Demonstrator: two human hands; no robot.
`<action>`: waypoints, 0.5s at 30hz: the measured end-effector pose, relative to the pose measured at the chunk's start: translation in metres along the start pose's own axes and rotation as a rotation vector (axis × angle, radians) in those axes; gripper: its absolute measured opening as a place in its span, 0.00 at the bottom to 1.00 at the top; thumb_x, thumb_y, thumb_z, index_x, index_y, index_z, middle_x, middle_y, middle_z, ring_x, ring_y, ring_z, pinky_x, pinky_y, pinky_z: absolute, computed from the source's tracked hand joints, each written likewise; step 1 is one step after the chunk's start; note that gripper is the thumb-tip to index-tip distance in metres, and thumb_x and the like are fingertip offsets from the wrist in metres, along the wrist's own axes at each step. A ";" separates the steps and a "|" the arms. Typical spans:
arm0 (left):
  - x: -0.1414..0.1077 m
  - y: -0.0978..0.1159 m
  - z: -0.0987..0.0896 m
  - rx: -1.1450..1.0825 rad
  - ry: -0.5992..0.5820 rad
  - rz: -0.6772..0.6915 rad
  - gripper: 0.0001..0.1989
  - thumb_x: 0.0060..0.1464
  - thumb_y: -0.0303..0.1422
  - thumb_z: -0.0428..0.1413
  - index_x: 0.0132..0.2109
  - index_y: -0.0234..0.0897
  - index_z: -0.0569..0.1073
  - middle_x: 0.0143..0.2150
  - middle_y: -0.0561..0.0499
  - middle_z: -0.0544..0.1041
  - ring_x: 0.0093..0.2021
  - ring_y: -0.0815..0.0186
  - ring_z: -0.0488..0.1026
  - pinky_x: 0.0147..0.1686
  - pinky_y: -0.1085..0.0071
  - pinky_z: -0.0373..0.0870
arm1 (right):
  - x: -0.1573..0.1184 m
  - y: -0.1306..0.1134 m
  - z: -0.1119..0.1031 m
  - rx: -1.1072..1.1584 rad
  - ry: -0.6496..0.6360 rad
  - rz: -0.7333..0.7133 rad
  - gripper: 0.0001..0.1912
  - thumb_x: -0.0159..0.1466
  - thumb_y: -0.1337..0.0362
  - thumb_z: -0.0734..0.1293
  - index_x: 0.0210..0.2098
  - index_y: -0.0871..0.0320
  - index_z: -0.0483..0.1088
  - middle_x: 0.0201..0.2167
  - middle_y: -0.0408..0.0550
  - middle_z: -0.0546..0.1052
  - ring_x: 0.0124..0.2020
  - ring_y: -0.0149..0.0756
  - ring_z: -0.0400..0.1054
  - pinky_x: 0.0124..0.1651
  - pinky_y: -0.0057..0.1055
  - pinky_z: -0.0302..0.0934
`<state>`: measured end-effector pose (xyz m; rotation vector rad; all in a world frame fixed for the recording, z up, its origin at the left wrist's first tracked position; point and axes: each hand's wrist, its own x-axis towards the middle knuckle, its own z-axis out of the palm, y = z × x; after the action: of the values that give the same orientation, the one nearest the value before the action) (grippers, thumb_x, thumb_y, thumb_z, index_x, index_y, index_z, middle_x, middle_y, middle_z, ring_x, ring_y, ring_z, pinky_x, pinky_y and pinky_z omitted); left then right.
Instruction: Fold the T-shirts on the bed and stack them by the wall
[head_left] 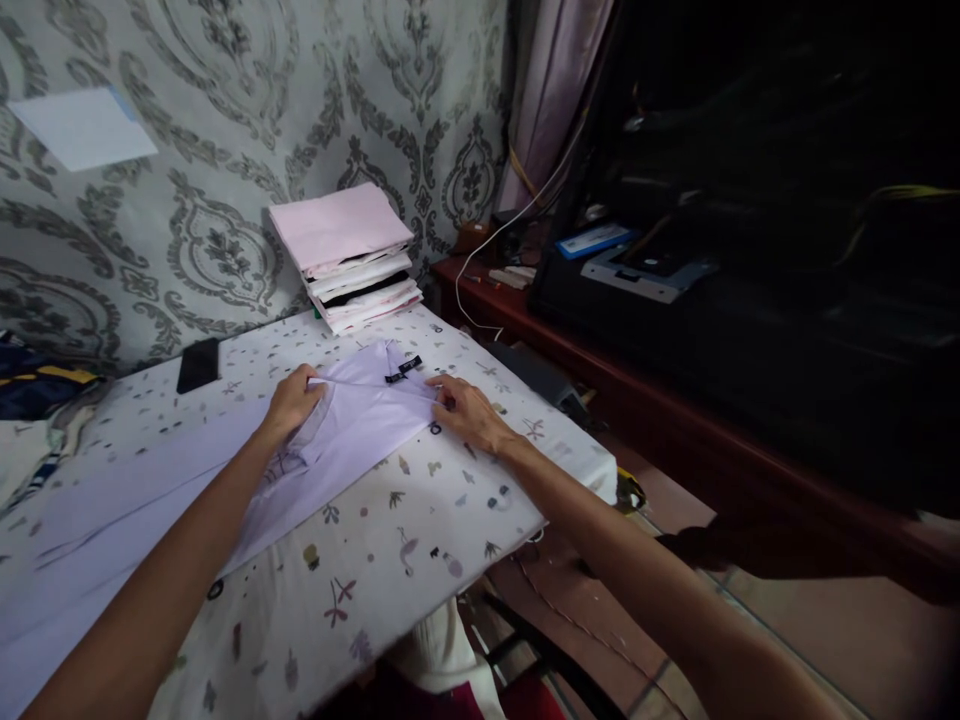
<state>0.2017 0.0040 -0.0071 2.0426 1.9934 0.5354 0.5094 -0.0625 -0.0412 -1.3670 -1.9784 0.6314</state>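
A lavender garment [360, 420] lies stretched along the table, with small black labels [403, 369] at its far end. My left hand [292, 402] pinches a fold of its cloth left of the labels. On the right side of that end, my right hand [471, 414] is closed on the garment's edge, thumb and fingers together. A thin ridge of cloth runs taut between both hands. The garment's near left part runs under my left forearm and out of view.
Folded clothes [349, 260] form a stack at the table's [420, 540] far corner by the patterned wall. A black phone [199, 366] lies at the back left. More clothes [37, 420] sit at the left edge. A dark red cabinet [585, 350] with a large black screen [787, 370] stands right.
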 end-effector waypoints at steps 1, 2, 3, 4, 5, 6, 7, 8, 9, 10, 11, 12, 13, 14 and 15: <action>0.000 0.000 0.001 0.004 0.003 0.006 0.06 0.52 0.36 0.54 0.37 0.41 0.69 0.31 0.54 0.70 0.36 0.61 0.69 0.37 0.69 0.63 | 0.000 0.000 0.000 -0.007 0.000 0.002 0.21 0.59 0.69 0.63 0.53 0.56 0.69 0.30 0.42 0.73 0.38 0.38 0.66 0.46 0.34 0.59; 0.001 -0.001 0.001 -0.003 -0.002 0.010 0.06 0.52 0.37 0.53 0.38 0.41 0.70 0.31 0.54 0.70 0.36 0.61 0.69 0.37 0.69 0.63 | 0.000 0.000 0.000 -0.012 -0.001 0.008 0.21 0.60 0.69 0.63 0.53 0.57 0.69 0.30 0.42 0.73 0.38 0.38 0.66 0.46 0.34 0.59; 0.002 -0.002 0.000 -0.024 -0.014 0.011 0.07 0.53 0.37 0.53 0.39 0.41 0.70 0.30 0.54 0.70 0.35 0.61 0.68 0.36 0.69 0.63 | 0.000 0.000 0.000 -0.015 0.000 0.016 0.21 0.60 0.69 0.63 0.53 0.57 0.69 0.30 0.42 0.73 0.38 0.38 0.66 0.46 0.34 0.59; 0.002 -0.003 -0.001 -0.057 -0.029 0.009 0.08 0.53 0.37 0.53 0.39 0.41 0.71 0.30 0.54 0.70 0.34 0.62 0.68 0.35 0.69 0.63 | 0.000 0.000 0.000 -0.016 0.002 0.021 0.21 0.60 0.69 0.63 0.53 0.57 0.69 0.30 0.43 0.73 0.38 0.38 0.66 0.46 0.34 0.59; 0.003 -0.004 -0.003 -0.098 -0.044 0.001 0.09 0.54 0.38 0.52 0.40 0.40 0.71 0.30 0.54 0.70 0.33 0.62 0.68 0.35 0.70 0.63 | 0.000 -0.001 0.000 -0.015 0.005 0.023 0.21 0.60 0.69 0.63 0.53 0.57 0.69 0.30 0.43 0.73 0.38 0.38 0.66 0.46 0.34 0.59; 0.003 -0.006 -0.006 -0.147 -0.059 -0.018 0.10 0.54 0.39 0.52 0.40 0.40 0.71 0.30 0.54 0.70 0.32 0.63 0.68 0.33 0.70 0.63 | 0.000 -0.001 0.000 -0.015 0.009 0.024 0.21 0.60 0.69 0.63 0.53 0.57 0.69 0.30 0.43 0.74 0.38 0.38 0.66 0.46 0.34 0.59; 0.002 -0.007 -0.009 -0.202 -0.075 -0.045 0.11 0.54 0.40 0.51 0.40 0.40 0.71 0.29 0.54 0.70 0.31 0.64 0.68 0.32 0.70 0.62 | 0.000 -0.001 0.000 -0.016 0.013 0.026 0.21 0.60 0.69 0.63 0.53 0.57 0.69 0.30 0.43 0.74 0.37 0.38 0.66 0.45 0.34 0.59; 0.001 -0.010 -0.012 -0.260 -0.094 -0.079 0.12 0.54 0.42 0.51 0.40 0.40 0.71 0.28 0.54 0.70 0.29 0.65 0.67 0.30 0.71 0.62 | 0.000 -0.002 0.000 -0.018 0.016 0.028 0.21 0.60 0.69 0.63 0.53 0.56 0.69 0.30 0.43 0.74 0.37 0.38 0.66 0.45 0.34 0.59; 0.000 -0.012 -0.015 -0.315 -0.118 -0.117 0.13 0.53 0.44 0.52 0.39 0.40 0.70 0.27 0.55 0.69 0.28 0.65 0.66 0.29 0.71 0.61 | 0.000 -0.002 0.000 -0.021 0.017 0.031 0.21 0.59 0.68 0.63 0.52 0.56 0.70 0.29 0.43 0.74 0.37 0.38 0.66 0.44 0.34 0.59; -0.003 -0.015 -0.017 -0.364 -0.148 -0.151 0.14 0.52 0.45 0.53 0.39 0.40 0.70 0.26 0.55 0.68 0.27 0.66 0.65 0.28 0.71 0.60 | 0.000 -0.002 0.000 -0.023 0.018 0.034 0.21 0.59 0.68 0.63 0.52 0.56 0.70 0.29 0.43 0.74 0.37 0.39 0.66 0.44 0.34 0.59; -0.005 -0.017 -0.020 -0.404 -0.179 -0.171 0.15 0.51 0.46 0.54 0.39 0.40 0.70 0.26 0.56 0.68 0.26 0.67 0.65 0.27 0.72 0.59 | 0.000 -0.001 0.001 -0.025 0.018 0.036 0.21 0.59 0.68 0.63 0.52 0.56 0.70 0.29 0.43 0.74 0.37 0.39 0.66 0.43 0.34 0.59; -0.007 -0.020 -0.021 -0.430 -0.205 -0.173 0.16 0.49 0.47 0.55 0.40 0.40 0.70 0.25 0.56 0.67 0.26 0.67 0.64 0.27 0.72 0.59 | 0.000 -0.001 0.001 -0.025 0.017 0.034 0.21 0.59 0.68 0.62 0.52 0.56 0.70 0.29 0.43 0.74 0.36 0.39 0.66 0.42 0.34 0.59; -0.009 -0.023 -0.022 -0.443 -0.225 -0.161 0.17 0.47 0.46 0.57 0.40 0.40 0.70 0.25 0.57 0.66 0.26 0.67 0.64 0.27 0.72 0.59 | 0.000 -0.001 0.001 -0.023 0.016 0.030 0.21 0.59 0.67 0.62 0.52 0.56 0.70 0.29 0.43 0.74 0.36 0.38 0.66 0.42 0.33 0.59; -0.011 -0.025 -0.022 -0.445 -0.239 -0.140 0.18 0.45 0.44 0.58 0.42 0.40 0.70 0.26 0.57 0.67 0.26 0.68 0.65 0.27 0.72 0.59 | 0.000 0.000 0.002 -0.021 0.015 0.026 0.21 0.59 0.67 0.62 0.52 0.56 0.70 0.29 0.43 0.74 0.35 0.38 0.66 0.41 0.33 0.59; -0.012 -0.027 -0.022 -0.440 -0.242 -0.112 0.19 0.44 0.42 0.59 0.43 0.40 0.70 0.27 0.57 0.67 0.26 0.68 0.65 0.27 0.72 0.60 | 0.000 0.000 0.002 -0.018 0.014 0.024 0.21 0.59 0.67 0.62 0.52 0.56 0.70 0.29 0.43 0.74 0.34 0.37 0.66 0.41 0.33 0.59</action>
<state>0.1678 -0.0087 0.0001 1.6355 1.6607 0.6069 0.5081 -0.0622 -0.0425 -1.4047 -1.9638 0.6150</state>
